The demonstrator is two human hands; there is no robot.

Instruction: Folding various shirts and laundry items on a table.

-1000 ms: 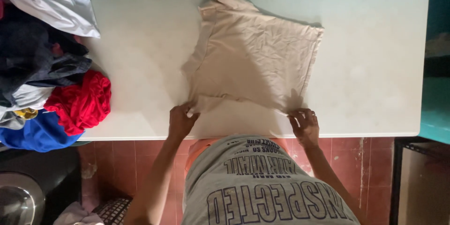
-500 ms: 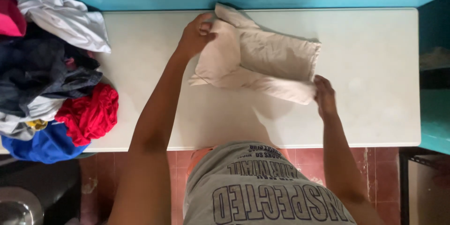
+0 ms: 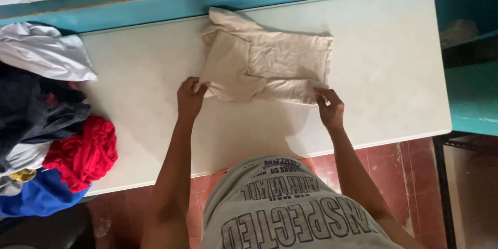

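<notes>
Left hand point(image 3: 190, 98) back at shirt's point(image 3: 270, 67) near edge

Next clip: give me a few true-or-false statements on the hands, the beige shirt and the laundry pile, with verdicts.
1. Both hands grip the near edge of the beige shirt. True: left hand, right hand.
2. The shirt lies spread out flat, unfolded. False: it is folded over on itself.
3. A pile of clothes sits at the left end of the white table. True.
4. The red garment lies on top of the shirt. False: it is in the pile, apart from it.
</notes>
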